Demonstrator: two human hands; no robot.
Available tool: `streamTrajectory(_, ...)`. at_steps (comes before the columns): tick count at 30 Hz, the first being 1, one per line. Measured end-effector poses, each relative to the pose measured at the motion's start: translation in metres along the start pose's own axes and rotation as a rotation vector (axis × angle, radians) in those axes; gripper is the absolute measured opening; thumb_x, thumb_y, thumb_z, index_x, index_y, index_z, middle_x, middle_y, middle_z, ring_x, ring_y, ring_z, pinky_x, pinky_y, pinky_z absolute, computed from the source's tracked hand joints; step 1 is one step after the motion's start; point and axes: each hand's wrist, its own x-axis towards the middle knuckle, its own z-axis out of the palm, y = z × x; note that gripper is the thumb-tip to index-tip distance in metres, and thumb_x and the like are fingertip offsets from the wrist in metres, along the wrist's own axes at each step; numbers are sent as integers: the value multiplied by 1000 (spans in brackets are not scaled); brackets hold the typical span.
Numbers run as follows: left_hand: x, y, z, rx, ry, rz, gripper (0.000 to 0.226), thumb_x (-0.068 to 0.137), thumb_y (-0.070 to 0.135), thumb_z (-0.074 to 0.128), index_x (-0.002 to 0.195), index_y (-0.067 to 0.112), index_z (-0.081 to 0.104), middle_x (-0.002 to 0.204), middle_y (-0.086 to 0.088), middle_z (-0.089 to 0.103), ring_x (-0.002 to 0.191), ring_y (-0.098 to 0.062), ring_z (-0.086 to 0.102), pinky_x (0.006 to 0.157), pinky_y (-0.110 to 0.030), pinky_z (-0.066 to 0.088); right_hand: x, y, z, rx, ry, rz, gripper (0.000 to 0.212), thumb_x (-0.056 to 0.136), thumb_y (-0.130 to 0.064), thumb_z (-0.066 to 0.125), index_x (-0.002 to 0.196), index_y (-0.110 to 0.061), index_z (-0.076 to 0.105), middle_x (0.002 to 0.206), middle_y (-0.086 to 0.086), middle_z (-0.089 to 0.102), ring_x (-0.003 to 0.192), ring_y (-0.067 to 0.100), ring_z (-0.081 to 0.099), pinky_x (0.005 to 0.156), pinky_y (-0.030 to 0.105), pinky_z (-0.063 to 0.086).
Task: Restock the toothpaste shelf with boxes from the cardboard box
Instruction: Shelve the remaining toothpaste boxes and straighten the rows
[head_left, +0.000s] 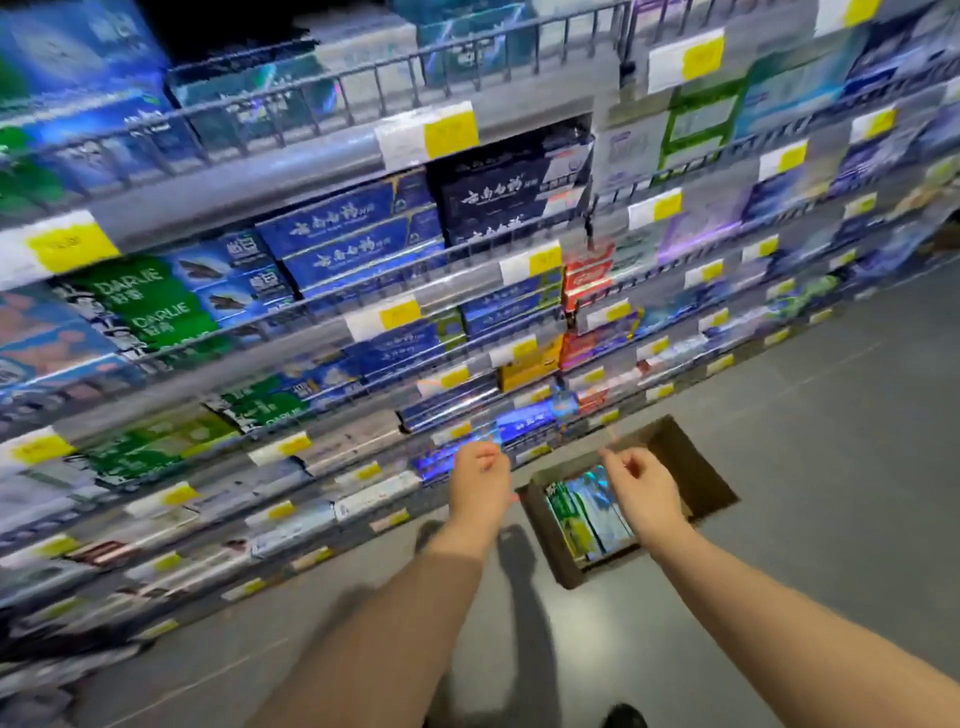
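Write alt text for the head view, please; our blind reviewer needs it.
Two bare hands reach forward over an open cardboard box on the shop floor, the left hand and right hand both loosely curled and holding nothing. Toothpaste boxes stand inside it, beside blurred, tightly stocked shelves with yellow price tags.
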Motion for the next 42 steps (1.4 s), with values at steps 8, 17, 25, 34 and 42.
streamTrajectory(8,22,-78,106,64,65,-135,11,79,21,57,71,21,49,56,1,56,52,-21,58,67,-47,59,82,100,-73,-245,-98,169,38,89,-26,57,58,-14,37,63,9,48,69,25,46,64,31,33)
streamTrajectory(17,138,-189,204,144,107,-231,17,90,17,53,78,28,55,98,-17,68,97,-36,65,86,-51,53,198,187,-54,-266,-280,195,27,85,-11,62,62,-9,48,63,5,47,59,10,40,63,23,35)
streamTrajectory(25,199,-245,269,189,141,-317,29,100,20,39,125,16,53,121,-7,59,112,-29,56,97,-35,45,293,283,2,-369,-527,119,13,90,-20,59,97,-12,66,86,-2,61,87,16,59,74,21,38)
streamTrajectory(34,287,-359,308,297,218,-398,40,101,14,31,138,3,40,126,-9,51,107,-16,44,88,-23,34,374,398,100,-556,-707,5,28,92,-30,55,99,-6,68,93,5,67,90,15,59,71,24,38)
streamTrajectory(42,351,-435,308,435,308,-356,22,96,9,45,117,15,52,115,-4,58,117,-23,52,79,-3,43,396,474,199,-568,-733,22,52,82,-47,63,115,-8,51,122,17,58,113,30,55,76,26,37)
